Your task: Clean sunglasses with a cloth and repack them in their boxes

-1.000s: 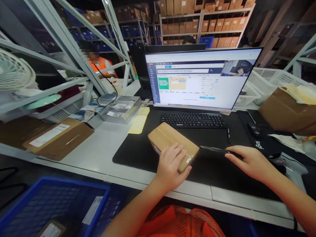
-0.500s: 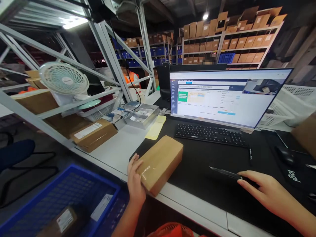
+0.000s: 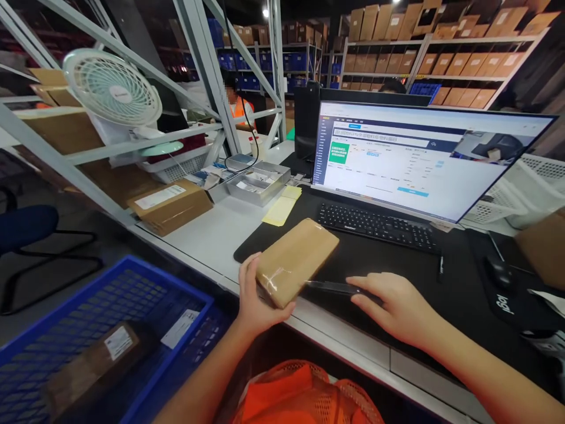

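Observation:
My left hand point(image 3: 260, 300) grips the near end of a brown cardboard box point(image 3: 298, 259), thumb under the near corner and fingers along its left side. Shiny clear tape catches light on the box's top. The box sits tilted over the front part of a black desk mat point(image 3: 353, 259). In my right hand point(image 3: 392, 306) is a slim dark utility knife point(image 3: 333, 287), its blade pointing left. The blade tip meets the box's right side in the view; whether it has cut in, I cannot tell.
A keyboard point(image 3: 375, 227) and monitor point(image 3: 419, 159) stand behind the box, with a mouse point(image 3: 498, 271) at right. Yellow paper slips point(image 3: 282, 206), a metal tray point(image 3: 258, 184) and another carton point(image 3: 170, 206) lie left. A blue crate point(image 3: 163, 282) holding a parcel point(image 3: 92, 368) is below.
My right hand has brought the knife left to the box's side. My left hand has shifted its grip, thumb now under the near corner, and the box has tilted. The view has shifted downward.

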Demonstrator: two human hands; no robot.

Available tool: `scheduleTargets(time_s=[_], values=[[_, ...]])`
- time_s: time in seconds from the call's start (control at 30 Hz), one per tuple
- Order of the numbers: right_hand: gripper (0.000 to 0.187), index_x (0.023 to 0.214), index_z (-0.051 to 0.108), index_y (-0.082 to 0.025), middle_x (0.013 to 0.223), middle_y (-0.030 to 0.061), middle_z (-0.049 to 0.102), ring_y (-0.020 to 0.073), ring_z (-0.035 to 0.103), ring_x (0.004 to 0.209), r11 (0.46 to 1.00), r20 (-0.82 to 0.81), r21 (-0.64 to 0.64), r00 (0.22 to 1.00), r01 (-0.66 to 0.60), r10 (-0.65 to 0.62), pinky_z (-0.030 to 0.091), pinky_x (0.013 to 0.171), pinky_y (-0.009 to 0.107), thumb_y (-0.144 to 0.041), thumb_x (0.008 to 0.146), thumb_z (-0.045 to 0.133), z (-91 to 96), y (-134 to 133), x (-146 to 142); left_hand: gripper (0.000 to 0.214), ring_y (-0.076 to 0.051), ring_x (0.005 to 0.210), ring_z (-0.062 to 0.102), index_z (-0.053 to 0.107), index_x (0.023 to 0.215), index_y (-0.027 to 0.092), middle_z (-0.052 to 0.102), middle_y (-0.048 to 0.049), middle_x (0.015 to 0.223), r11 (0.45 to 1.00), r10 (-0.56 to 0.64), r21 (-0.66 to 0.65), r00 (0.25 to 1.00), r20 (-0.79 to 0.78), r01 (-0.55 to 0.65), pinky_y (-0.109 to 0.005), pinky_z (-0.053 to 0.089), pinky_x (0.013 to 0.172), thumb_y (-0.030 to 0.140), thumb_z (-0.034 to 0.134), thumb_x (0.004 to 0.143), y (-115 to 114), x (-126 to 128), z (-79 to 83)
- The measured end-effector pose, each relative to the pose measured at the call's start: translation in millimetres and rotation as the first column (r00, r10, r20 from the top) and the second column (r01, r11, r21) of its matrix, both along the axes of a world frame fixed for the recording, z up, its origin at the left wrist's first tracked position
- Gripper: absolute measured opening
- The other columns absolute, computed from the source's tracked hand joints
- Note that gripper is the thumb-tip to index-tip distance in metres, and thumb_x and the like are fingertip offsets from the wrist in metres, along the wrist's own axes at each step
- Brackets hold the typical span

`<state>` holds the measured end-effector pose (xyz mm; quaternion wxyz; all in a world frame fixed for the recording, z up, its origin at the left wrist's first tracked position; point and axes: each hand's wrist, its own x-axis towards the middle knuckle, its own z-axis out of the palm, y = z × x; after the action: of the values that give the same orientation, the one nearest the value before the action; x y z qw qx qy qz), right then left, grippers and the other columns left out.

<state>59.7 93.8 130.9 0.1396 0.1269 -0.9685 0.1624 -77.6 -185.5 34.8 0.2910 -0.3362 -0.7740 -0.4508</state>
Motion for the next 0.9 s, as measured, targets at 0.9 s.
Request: scheduleTargets(time_s=[0.9], values=[[0.025,0.113,0.073,-0.024,0.091,0.0022,0.078,0.0199,0.072,0.078,0.932,0.082,0.21,0.945,0.294,-0.317,0.043,0.066,0.03,-0.034,0.1,0.054,29.0,-21.9,23.5,0.133,-0.042,0.147,0.029,-0.012,0.157,0.029,0.019,-0.0242,0.157,0.785,-0.615,0.038,0.769,0.175,0.619,-0.067,0.031,0.115,0.042,0.085,0.067,95.2,-17.7,-21.1]])
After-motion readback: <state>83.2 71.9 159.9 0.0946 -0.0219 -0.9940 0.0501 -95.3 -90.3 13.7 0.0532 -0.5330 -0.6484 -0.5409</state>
